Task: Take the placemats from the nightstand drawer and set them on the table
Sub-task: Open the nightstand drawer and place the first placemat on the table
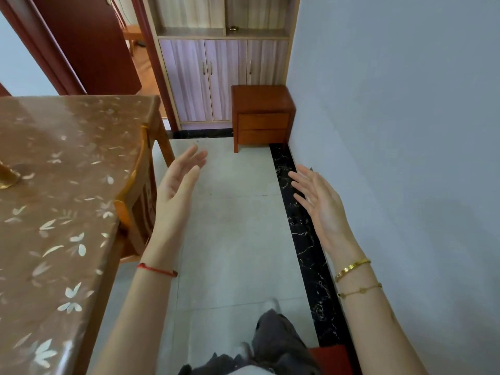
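Observation:
A small reddish wooden nightstand [262, 116] stands against the wall at the far end of the floor, and both of its drawers are closed. No placemats show. The table [54, 185] with a brown flower-patterned cover fills the left side. My left hand [178, 182] is raised over the floor beside the table's edge, palm turned inward, fingers apart, holding nothing. My right hand [319, 201] is held out near the wall, fingers spread, also with nothing in it. Both hands are well short of the nightstand.
A wooden chair [138, 190] is tucked at the table's right side. A tall cabinet [221, 77] with pale doors stands behind the nightstand, next to a dark red door frame [159, 66]. A gold object [6, 177] sits on the table's left edge. Pale tiled floor runs ahead.

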`<state>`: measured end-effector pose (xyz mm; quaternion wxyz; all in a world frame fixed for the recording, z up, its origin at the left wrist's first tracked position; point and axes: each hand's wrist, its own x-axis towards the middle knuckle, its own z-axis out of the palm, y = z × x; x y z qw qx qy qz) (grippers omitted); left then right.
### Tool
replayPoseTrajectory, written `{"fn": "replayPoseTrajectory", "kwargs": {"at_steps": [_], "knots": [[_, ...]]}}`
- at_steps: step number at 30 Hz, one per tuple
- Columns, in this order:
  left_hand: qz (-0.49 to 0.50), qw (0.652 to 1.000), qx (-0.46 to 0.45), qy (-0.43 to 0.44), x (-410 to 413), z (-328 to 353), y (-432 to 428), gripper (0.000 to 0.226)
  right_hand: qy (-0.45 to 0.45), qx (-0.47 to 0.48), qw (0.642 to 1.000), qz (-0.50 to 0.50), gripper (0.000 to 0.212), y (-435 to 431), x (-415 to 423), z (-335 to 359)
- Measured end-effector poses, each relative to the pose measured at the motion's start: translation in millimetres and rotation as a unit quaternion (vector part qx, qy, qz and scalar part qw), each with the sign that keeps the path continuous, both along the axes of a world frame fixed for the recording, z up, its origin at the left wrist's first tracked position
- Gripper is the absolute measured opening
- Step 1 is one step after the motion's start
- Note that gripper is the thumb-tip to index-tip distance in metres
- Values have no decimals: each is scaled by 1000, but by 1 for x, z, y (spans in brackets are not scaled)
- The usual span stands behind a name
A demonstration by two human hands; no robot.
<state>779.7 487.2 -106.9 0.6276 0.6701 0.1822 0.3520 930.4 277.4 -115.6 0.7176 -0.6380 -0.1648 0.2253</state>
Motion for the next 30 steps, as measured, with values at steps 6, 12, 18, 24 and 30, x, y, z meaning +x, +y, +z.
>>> {"fn": "replayPoseTrajectory", "kwargs": {"at_steps": [6,12,18,24,30], "knots": [[14,1000,-13,20,82,-14,37,39,5,-2,1000,11,43,39,84,-13],[30,999,-7,25,202,-10,70,40,-3,9,1000,-2,45,74,202,-2],[32,999,-20,19,307,-5,99,39,-17,-3,1000,4,46,107,312,13],[41,998,-25,30,374,-15,131,39,-10,-11,1000,17,46,147,389,3],[65,996,-31,52,441,-30,188,38,3,-26,999,29,46,202,457,-18]]}}
